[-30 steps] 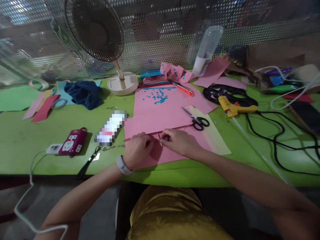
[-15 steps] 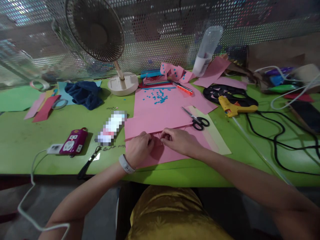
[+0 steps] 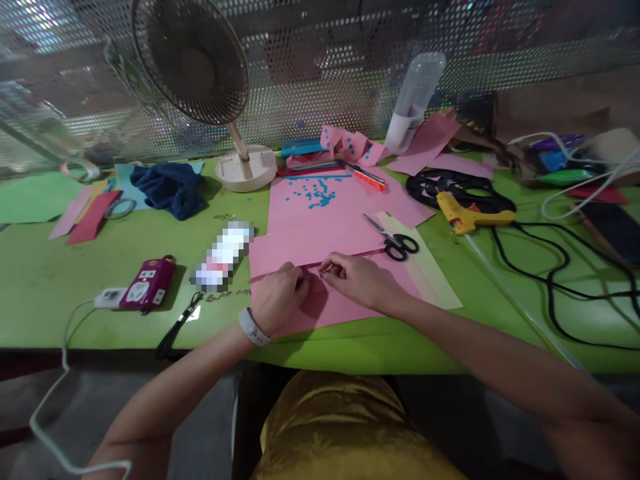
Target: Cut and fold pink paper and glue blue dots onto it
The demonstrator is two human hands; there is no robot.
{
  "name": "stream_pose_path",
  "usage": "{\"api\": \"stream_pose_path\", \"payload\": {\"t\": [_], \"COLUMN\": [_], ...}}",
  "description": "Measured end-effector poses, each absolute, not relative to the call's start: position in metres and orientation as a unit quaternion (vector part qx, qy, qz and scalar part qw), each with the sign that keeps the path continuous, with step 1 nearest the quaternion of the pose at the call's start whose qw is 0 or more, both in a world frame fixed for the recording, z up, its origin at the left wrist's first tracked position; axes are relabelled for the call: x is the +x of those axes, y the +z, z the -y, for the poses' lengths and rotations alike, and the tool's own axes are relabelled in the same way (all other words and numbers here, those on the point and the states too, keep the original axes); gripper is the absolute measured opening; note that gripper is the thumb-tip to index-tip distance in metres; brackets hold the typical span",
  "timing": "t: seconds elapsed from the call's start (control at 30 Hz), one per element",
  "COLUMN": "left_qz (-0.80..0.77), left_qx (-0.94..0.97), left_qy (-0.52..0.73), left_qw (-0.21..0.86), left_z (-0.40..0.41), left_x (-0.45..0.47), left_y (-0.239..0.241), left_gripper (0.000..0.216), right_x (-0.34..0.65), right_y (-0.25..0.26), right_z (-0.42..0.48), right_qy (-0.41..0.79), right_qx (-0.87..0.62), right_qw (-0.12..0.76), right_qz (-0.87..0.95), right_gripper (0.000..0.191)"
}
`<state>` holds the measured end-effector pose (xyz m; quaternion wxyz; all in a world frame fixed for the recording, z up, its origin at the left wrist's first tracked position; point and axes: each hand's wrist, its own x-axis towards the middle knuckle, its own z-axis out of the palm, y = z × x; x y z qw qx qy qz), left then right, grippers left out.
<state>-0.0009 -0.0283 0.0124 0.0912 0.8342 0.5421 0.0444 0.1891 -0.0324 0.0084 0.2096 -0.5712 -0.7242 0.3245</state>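
My left hand (image 3: pixel 279 293) and my right hand (image 3: pixel 354 277) rest close together on a pink paper sheet (image 3: pixel 320 243) near the front edge of the green table (image 3: pixel 60 267). Both hands have their fingers curled, pinching a small pink paper strip (image 3: pixel 314 270) between them at the sheet's fold. A white band sits on my left wrist. Black-handled scissors (image 3: pixel 393 238) lie just beyond my right hand on the pink paper. Small blue paper bits (image 3: pixel 317 192) are scattered on the far part of the pink sheet.
A desk fan (image 3: pixel 200 73) stands at the back left, a clear bottle (image 3: pixel 414 100) at the back middle. A yellow glue gun (image 3: pixel 467 215) with black cables lies to the right. A purple power strip (image 3: pixel 147 283), a blue cloth (image 3: pixel 167 187) and coloured papers lie to the left.
My hands have edged slightly away from me along the fold, the right one's fingertips now pinching a little higher. Nothing else on the table has moved.
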Motion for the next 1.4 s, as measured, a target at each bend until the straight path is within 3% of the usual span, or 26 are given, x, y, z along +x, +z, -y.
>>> {"api": "stream_pose_path", "payload": {"t": [0.2, 0.9, 1.17, 1.4], "left_qz": [-0.534, -0.537, -0.539, -0.522], "left_qx": [0.838, 0.838, 0.835, 0.845], "left_qy": [0.045, 0.035, 0.024, 0.031], "left_qw": [0.102, 0.090, 0.105, 0.114], "left_z": [0.027, 0.030, 0.025, 0.022], "left_x": [-0.002, -0.001, -0.004, -0.015], "left_y": [0.012, 0.014, 0.018, 0.018], "left_gripper": [0.020, 0.022, 0.023, 0.021], "right_x": [0.190, 0.191, 0.187, 0.183], "right_y": [0.004, 0.000, 0.009, 0.003], "right_z": [0.030, 0.027, 0.022, 0.022], "right_qy": [0.291, 0.250, 0.092, -0.046], "right_qx": [-0.554, -0.511, -0.488, -0.431], "right_qw": [0.246, 0.255, 0.112, 0.134], "right_qz": [0.740, 0.782, 0.861, 0.891], "right_gripper": [0.036, 0.030, 0.029, 0.028]}}
